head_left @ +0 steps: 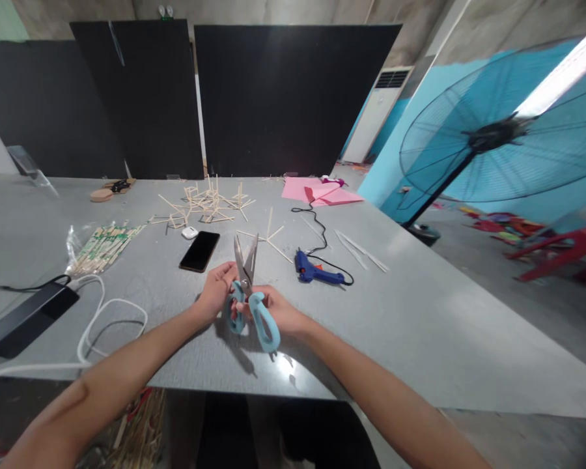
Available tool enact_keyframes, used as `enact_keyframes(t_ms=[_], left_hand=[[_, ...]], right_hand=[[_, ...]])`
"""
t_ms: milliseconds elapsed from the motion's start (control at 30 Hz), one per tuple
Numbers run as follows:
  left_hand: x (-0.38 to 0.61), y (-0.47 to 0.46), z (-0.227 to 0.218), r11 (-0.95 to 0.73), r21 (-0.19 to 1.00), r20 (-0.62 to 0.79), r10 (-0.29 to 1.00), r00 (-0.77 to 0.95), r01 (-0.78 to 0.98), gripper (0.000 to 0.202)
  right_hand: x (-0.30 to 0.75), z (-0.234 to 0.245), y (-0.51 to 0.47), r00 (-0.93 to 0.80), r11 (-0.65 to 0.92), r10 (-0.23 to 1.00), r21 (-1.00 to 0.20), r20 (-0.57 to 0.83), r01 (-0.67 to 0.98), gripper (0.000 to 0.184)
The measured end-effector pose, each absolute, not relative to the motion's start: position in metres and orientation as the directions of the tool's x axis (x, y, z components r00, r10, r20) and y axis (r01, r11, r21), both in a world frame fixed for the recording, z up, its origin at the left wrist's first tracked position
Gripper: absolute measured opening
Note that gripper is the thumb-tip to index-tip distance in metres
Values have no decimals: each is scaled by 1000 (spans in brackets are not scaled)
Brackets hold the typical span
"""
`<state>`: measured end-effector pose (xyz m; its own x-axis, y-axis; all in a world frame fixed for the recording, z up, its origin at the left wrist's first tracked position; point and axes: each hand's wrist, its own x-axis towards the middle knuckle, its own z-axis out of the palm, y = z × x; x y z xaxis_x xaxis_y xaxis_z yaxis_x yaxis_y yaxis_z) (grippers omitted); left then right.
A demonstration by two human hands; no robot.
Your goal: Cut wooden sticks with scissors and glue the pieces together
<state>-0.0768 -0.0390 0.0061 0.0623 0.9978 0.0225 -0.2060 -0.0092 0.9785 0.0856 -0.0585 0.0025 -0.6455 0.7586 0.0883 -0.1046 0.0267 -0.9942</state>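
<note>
Between 2 hands [219, 286] [282, 312], blue-handled scissors [245, 285]

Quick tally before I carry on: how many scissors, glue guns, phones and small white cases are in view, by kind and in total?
Scissors: 1
Blue glue gun: 1
Black phone: 1
Small white case: 1
Total: 4
</note>
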Motion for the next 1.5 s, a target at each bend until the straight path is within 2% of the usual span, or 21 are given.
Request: enact_keyframes(t_ms=[100, 167, 267, 333, 400, 500, 567, 633, 700, 767, 867, 933, 1033, 1100, 1133, 1267, 1367, 1500], left_hand=[[-78, -43, 6, -62, 986, 74, 995, 72, -153, 43], [-81, -43, 7, -195, 980, 194, 981, -13, -52, 39], [-91, -34, 7, -393, 906, 417, 891, -178, 153, 33], [-98, -24, 6, -414, 895, 443, 865, -237, 165, 33], [-101, -15, 3, -402, 911, 413, 878, -241, 95, 33], [-99, -11, -2, -406, 914, 402, 894, -197, 20, 33], [-93, -15, -3, -404, 915, 399, 901, -171, 6, 34], [-87, -22, -2, -397, 918, 388, 908, -160, -28, 36], [-83, -31, 1, -394, 914, 376, 912, -164, -98, 38], [-79, -38, 6, -405, 897, 375, 909, -184, -175, 41], [-76, -44, 9, -395, 888, 347, 911, -222, -235, 47], [-74, -47, 8, -308, 914, 252, 941, -225, -266, 48], [-75, -49, 1, -72, 962, 29, 986, -164, -264, 47], [-77, -49, -3, 33, 971, -64, 990, -125, -238, 46], [-79, -50, -4, 42, 974, -67, 992, -104, -224, 46], [-86, -51, -4, -19, 986, 21, 1000, 10, -163, 47], [-87, -53, -1, -49, 988, 52, 999, 13, -143, 46], [-87, -55, 0, -170, 979, 164, 985, -56, -115, 37]], right_hand=[[85, -7, -54, -648, -65, 757, -977, 86, -205, 37], [84, -11, -51, -626, -83, 775, -968, 86, -236, 40], [84, -6, -53, -615, -53, 782, -972, 103, -230, 47], [84, 4, -58, -618, 8, 771, -974, 151, -227, 50], [86, 12, -60, -591, 73, 785, -974, 188, -214, 47], [93, 14, -57, -461, 221, 855, -971, 238, -91, 38], [102, 10, -49, -359, 377, 878, -919, 316, 113, 30], [113, 6, -40, -292, 526, 848, -771, 442, 359, 23], [125, 7, -32, -272, 625, 759, -543, 592, 561, 23], [135, 12, -27, -295, 659, 627, -288, 721, 695, 27], [142, 23, -27, -358, 628, 446, -2, 820, 778, 31], [144, 29, -29, -401, 610, 360, 112, 842, 784, 33], [149, 28, -32, -497, 625, 303, 224, 813, 748, 33], [153, 20, -34, -532, 641, 355, 214, 769, 737, 32], [154, 14, -35, -533, 641, 404, 186, 743, 745, 31], [157, -10, -42, -545, 630, 564, 105, 620, 770, 33], [156, -17, -49, -560, 640, 594, 82, 578, 764, 36], [157, -13, -56, -539, 631, 624, 42, 565, 775, 34]])
